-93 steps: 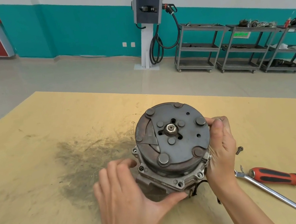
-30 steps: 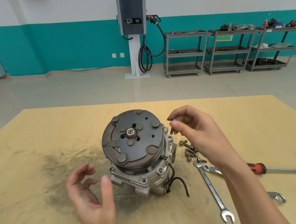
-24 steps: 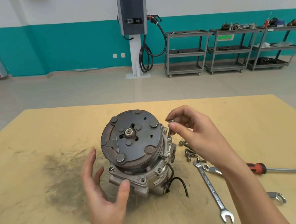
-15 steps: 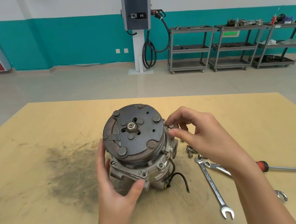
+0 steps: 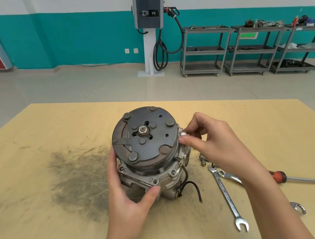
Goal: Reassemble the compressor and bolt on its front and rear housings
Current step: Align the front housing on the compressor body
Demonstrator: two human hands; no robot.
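Observation:
The compressor [image 5: 146, 147] stands upright on the yellow table [image 5: 46, 228], its dark clutch plate facing up and a black wire hanging at its front. My left hand [image 5: 126, 193] grips the aluminium front housing flange from the left, thumb on the near flange. My right hand [image 5: 206, 138] pinches a small bolt [image 5: 183, 133] at the right edge of the housing, just beside the clutch rim. The bolt's silver head shows between my fingertips.
Several loose bolts [image 5: 203, 159] lie right of the compressor. Two spanners [image 5: 227, 197] and a red-handled screwdriver [image 5: 304, 179] lie further right. A dark grease stain [image 5: 75, 176] marks the table on the left. Grey shelf carts [image 5: 203, 49] stand far behind.
My left hand came in and took hold of the housing flange. My right hand brought the bolt down from mid-air to the housing's right edge.

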